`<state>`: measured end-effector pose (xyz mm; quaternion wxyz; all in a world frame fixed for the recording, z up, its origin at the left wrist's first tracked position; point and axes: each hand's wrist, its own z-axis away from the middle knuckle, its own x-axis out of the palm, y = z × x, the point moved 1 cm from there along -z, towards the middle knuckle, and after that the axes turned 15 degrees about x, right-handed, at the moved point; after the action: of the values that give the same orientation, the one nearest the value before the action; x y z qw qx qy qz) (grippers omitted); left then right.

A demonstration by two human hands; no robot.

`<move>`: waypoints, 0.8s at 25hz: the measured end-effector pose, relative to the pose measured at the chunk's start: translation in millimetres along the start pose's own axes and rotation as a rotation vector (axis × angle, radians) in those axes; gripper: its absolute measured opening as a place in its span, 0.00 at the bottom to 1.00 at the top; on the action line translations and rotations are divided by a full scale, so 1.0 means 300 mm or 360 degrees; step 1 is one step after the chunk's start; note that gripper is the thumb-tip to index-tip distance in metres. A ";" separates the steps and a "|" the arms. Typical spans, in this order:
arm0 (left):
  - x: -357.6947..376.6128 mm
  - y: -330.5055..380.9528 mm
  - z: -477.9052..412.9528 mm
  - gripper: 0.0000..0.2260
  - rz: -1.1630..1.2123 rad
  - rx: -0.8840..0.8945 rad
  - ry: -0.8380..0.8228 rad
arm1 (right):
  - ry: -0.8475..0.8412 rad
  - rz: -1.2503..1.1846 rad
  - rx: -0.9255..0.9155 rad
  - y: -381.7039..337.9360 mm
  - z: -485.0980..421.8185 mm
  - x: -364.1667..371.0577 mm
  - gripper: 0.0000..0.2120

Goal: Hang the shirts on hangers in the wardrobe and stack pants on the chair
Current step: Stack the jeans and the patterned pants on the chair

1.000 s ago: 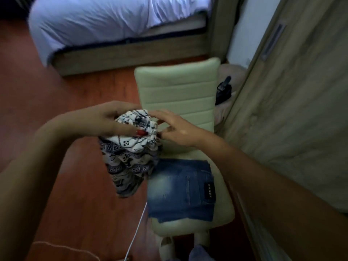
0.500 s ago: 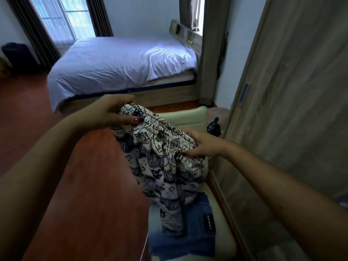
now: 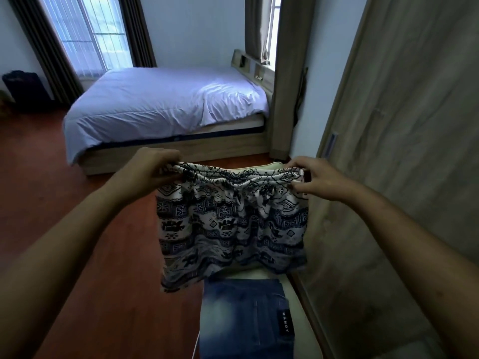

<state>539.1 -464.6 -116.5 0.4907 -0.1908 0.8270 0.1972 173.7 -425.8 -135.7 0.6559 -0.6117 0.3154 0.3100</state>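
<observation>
White patterned shorts with a dark blue print hang spread out in the air above the chair. My left hand pinches the left end of their elastic waistband and my right hand pinches the right end. Folded blue jeans lie flat on the cream chair below the shorts. The chair's backrest is mostly hidden behind the fabric. The wooden wardrobe door stands shut on the right.
A bed with a pale blue cover fills the far middle of the room. Red-brown floor lies open to the left of the chair. A dark bag sits at the far left by the curtains. A thin white cable hangs beside the chair.
The shorts went from a bunched bundle to stretched wide by the waistband. My hands moved apart and rose. The view tilted up from the chair toward the bed.
</observation>
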 end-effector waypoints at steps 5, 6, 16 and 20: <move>0.159 0.012 -0.058 0.10 0.0241 -0.0939 0.0370 | 0.0373 -0.0486 0.0592 -0.114 -0.013 0.136 0.16; 0.209 0.027 -0.070 0.10 0.0369 -0.1057 0.0378 | 0.0393 -0.0483 0.0605 -0.143 -0.012 0.179 0.16; 0.298 0.141 -0.092 0.16 0.1325 -0.0815 0.0167 | -0.0205 -0.1336 0.0663 -0.316 0.059 0.293 0.08; 0.264 0.121 -0.061 0.17 0.1500 -0.0633 0.0119 | -0.0394 -0.1265 0.0437 -0.294 0.070 0.262 0.14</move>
<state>471.8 -452.7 -173.4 0.2728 0.1063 0.7866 0.5436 292.0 -408.5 -143.4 0.8324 -0.5509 0.0126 0.0597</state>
